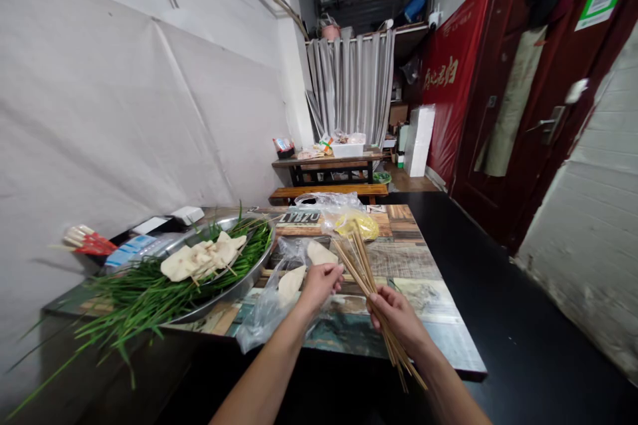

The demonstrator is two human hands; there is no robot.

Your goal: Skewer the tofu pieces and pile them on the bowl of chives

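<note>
My right hand (393, 315) is closed around a bundle of thin bamboo skewers (361, 262), which fan out above and below the fist. Just left of the bundle, my left hand (321, 284) has its fingertips pinched together; whether anything is between them I cannot make out. Beyond and beside the left hand lie flat pale slices (290, 283) on a clear plastic bag (259, 319). To the left stands a wide metal basin (234, 292) of long green chives (124, 295). On top of the greens rest skewered pale slices (204, 257).
A bag with yellow contents (363, 226) lies behind the skewers on the patchwork-patterned table (438, 332). Red-wrapped sticks (90, 239) and tissue packs (130, 249) stand by the left wall. Farther back are a bench (329, 191) and a second table with a white tub (349, 148).
</note>
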